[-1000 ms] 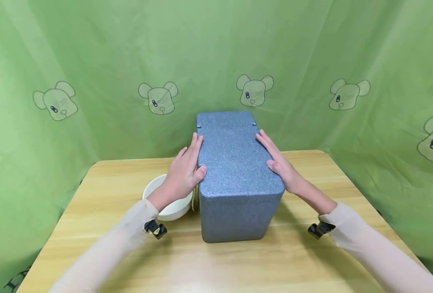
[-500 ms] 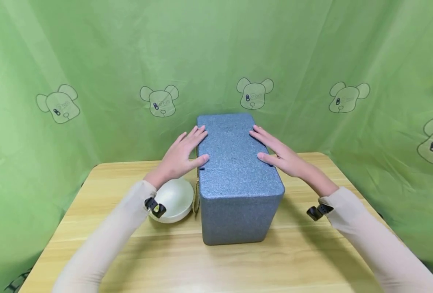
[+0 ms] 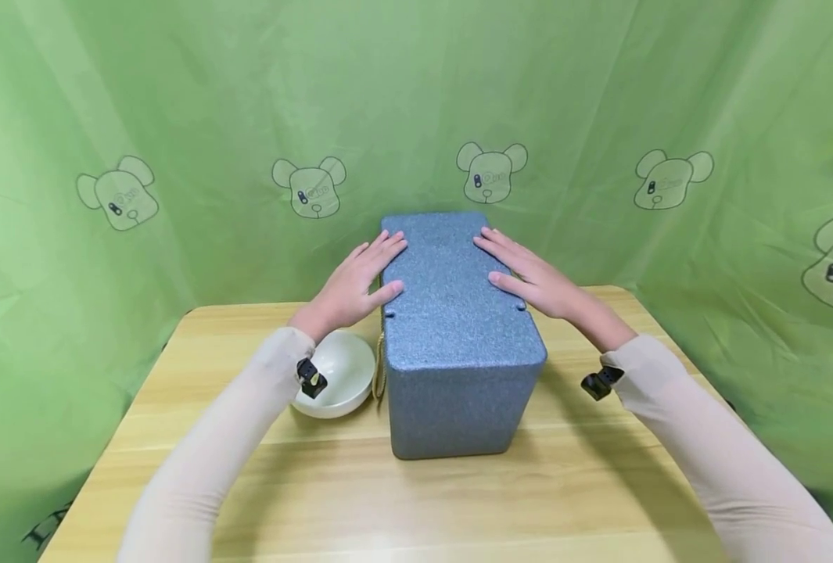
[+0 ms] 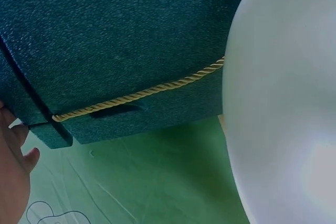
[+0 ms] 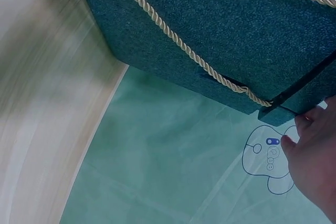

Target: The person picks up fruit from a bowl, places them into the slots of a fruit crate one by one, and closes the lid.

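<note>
A blue-grey foam box (image 3: 458,336) with a lid stands on the table. My left hand (image 3: 353,285) lies along the lid's left edge, fingers straight and thumb on top. On the opposite edge rests my right hand (image 3: 529,277), its fingers also extended over the lid. In the left wrist view, a gold twisted rope (image 4: 142,94) runs along the box's side to the dark seam under the lid. Rope (image 5: 184,45) also shows on the side seen in the right wrist view. Only part of each hand appears in its own wrist view.
A white bowl (image 3: 346,367) stands left of the box, below my left wrist, partly covered by the wrist camera. The wooden table (image 3: 360,500) reaches back to a green curtain (image 3: 402,94) printed with bear heads.
Both hands have slid away from me along the lid toward its far end. Notches in the lid's near edges now show. More of the bowl is uncovered, and the box stays in place.
</note>
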The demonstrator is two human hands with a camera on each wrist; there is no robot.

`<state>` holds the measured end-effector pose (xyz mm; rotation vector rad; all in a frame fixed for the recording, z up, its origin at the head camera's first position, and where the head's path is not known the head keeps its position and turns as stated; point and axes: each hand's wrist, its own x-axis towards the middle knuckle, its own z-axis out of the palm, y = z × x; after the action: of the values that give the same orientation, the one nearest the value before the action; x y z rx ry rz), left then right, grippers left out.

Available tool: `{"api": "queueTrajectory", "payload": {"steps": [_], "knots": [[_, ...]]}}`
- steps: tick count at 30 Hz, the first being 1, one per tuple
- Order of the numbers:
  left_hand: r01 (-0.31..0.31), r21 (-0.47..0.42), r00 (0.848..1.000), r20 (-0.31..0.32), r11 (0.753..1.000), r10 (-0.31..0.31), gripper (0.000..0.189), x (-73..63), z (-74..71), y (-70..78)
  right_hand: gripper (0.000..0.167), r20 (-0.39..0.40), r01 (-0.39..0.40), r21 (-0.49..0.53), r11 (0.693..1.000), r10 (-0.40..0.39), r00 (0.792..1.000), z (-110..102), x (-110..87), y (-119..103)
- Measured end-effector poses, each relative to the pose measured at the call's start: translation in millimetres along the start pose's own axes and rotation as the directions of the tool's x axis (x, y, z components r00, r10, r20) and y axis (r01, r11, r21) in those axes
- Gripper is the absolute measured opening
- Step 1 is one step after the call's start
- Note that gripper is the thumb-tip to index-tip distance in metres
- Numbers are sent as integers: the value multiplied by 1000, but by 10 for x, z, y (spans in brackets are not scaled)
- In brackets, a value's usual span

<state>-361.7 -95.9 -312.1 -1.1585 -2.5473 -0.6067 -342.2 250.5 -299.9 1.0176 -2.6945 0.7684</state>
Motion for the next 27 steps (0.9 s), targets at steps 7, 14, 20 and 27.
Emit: {"api": "queueTrajectory", "payload": {"steps": [7, 14, 20, 27], "knots": [[2, -29, 999, -37, 1000, -4, 103, -20, 40, -11, 62, 18, -11, 19, 1000, 10, 1000, 20, 29, 0], [0, -27, 1000, -23, 1000, 0, 104, -21, 39, 10, 62, 15, -12, 13, 1000, 12, 1000, 12, -3, 12], [2, -18, 1000, -27, 1000, -3, 107, -32, 35, 10, 62, 22, -11, 15, 1000, 10, 1000, 15, 9, 13], [13, -36, 1000, -4, 999, -13, 104, -15, 19, 5, 63, 33, -30, 46, 998, 29, 999, -8, 25, 8]]}}
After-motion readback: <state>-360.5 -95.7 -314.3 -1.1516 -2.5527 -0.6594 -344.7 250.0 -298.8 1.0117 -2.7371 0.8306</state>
